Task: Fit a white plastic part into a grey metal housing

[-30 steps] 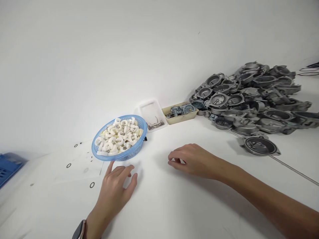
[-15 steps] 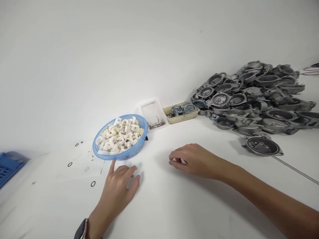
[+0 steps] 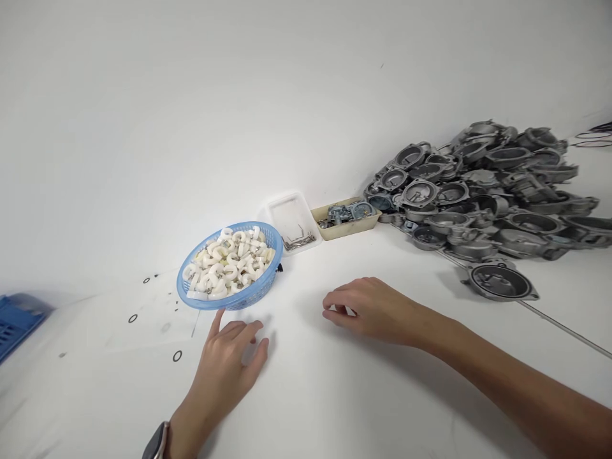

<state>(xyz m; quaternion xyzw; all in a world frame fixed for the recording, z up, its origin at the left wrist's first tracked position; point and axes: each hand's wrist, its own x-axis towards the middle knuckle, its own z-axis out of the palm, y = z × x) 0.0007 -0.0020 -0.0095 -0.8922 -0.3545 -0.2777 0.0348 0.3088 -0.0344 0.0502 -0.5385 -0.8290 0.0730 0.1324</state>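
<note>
Two bare hands above a white counter (image 3: 296,395). The left hand (image 3: 224,360), a watch (image 3: 155,441) at its wrist, has open, parted fingers; its outermost fingertip lies at the near rim of a round blue plastic basket (image 3: 251,297), though whether it touches cannot be told. The basket, left of centre, is filled with white C-shaped pieces (image 3: 230,271). The right hand (image 3: 375,311) has loosely curled fingers, a small gap showing between thumb and forefinger. Behind, side by side: a white tray (image 3: 287,220) with thin metal pins (image 3: 301,241) and a beige tray (image 3: 351,228) of metal parts (image 3: 342,213). Right: heaped grey metal castings (image 3: 449,218), with a single casting (image 3: 502,282) just in front.
</note>
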